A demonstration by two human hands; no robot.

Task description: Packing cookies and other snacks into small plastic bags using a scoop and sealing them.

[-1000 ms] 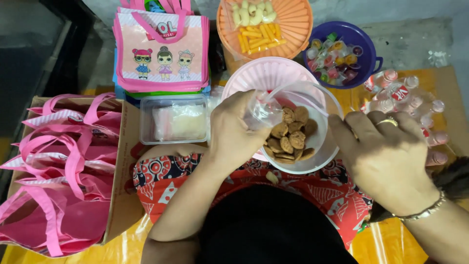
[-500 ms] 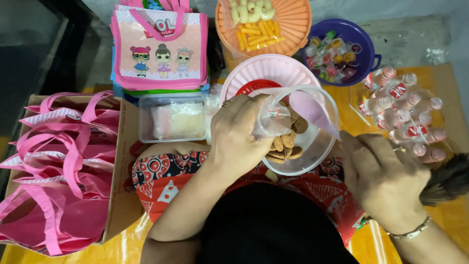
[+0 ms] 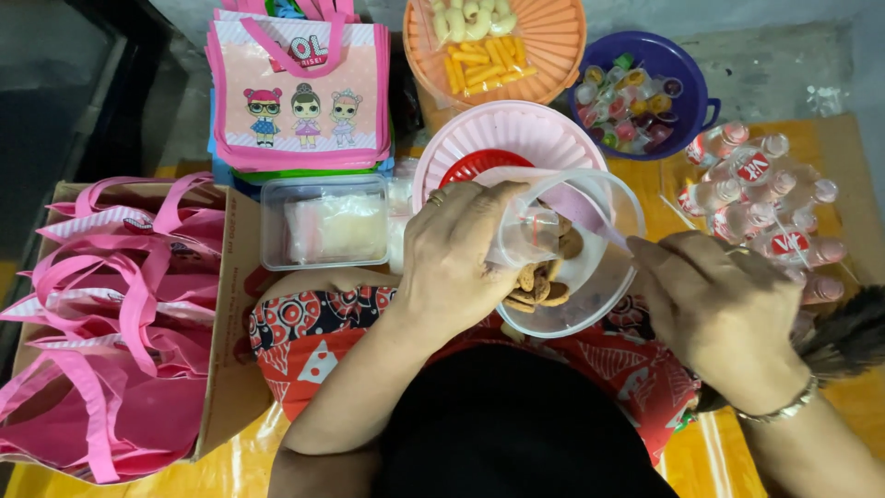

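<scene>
My left hand [image 3: 456, 263] grips the left rim of a clear round plastic tub [image 3: 590, 295] and pinches a small clear bag [image 3: 535, 231] inside it. The tub is lifted and tilted over my lap. Several round brown biscuits [image 3: 539, 281] have slid to its lower side. My right hand [image 3: 724, 309] is curled, with a ring and a bracelet, and its fingertips are on the tub's right rim. A pink ribbed basket [image 3: 507, 134] with something red in it sits just behind the tub.
A cardboard box [image 3: 230, 323] of pink tote bags stands at the left. Behind are a stack of pink cartoon bags [image 3: 300, 88], a clear lidded box [image 3: 323, 221], an orange basket of snacks [image 3: 553, 37] and a purple bowl of jelly cups [image 3: 682, 74]. Small bottles [image 3: 756, 198] lie at the right.
The tub has been lifted and tipped from flat, so the biscuits slid to one side. My right hand moved in from beside the tub to its right rim.
</scene>
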